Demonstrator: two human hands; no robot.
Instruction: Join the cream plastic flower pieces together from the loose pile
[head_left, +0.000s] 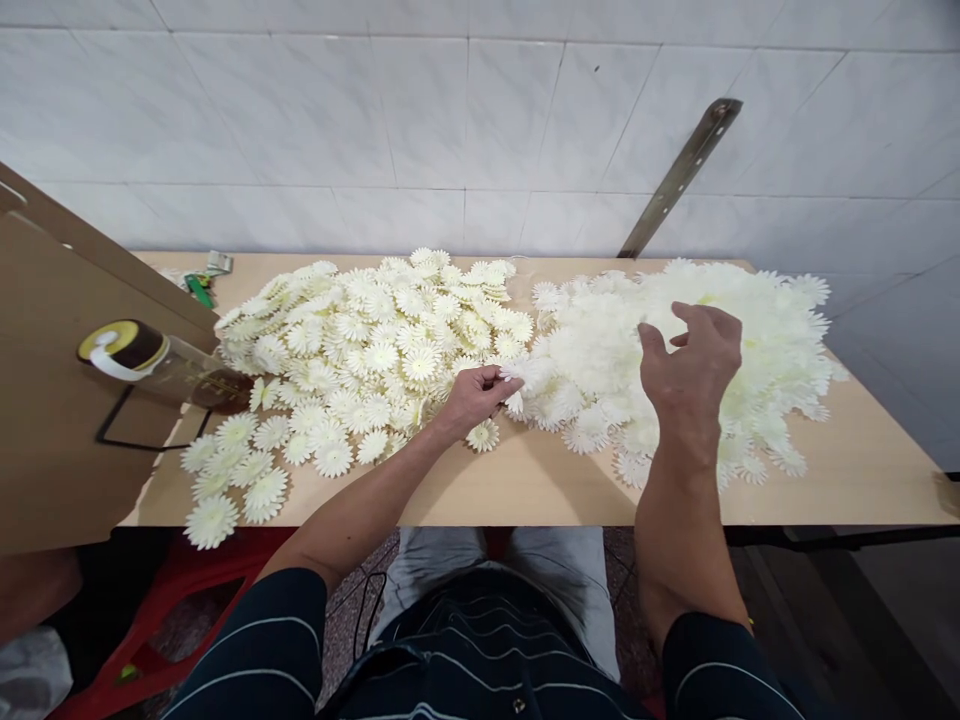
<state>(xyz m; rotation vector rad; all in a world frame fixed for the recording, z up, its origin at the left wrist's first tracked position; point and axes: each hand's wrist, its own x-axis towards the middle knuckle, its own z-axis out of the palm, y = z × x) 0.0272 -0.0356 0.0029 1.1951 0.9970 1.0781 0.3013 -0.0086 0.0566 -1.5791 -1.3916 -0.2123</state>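
My left hand [480, 394] is between two heaps, thumb and fingers pinched on the edge of a pale artificial flower head [531, 374]. To its left lies a heap of cream daisy-like flower heads [375, 340] with yellowish centres. A whiter, looser heap of petal pieces [600, 355] spreads to the right. Over that heap my right hand [691, 350] is raised, thumb and fingers apart, with nothing visible between them. One single flower head [482, 436] rests on the table just below my left hand.
A lidded bottle [165, 362] of brown liquid leans by a cardboard panel [75, 380] at the left. A metal bracket [679, 180] slants against the tiled wall. Small green and grey items [202, 285] lie at the back left. Several flower heads overhang the wooden table's [465, 495] front edge.
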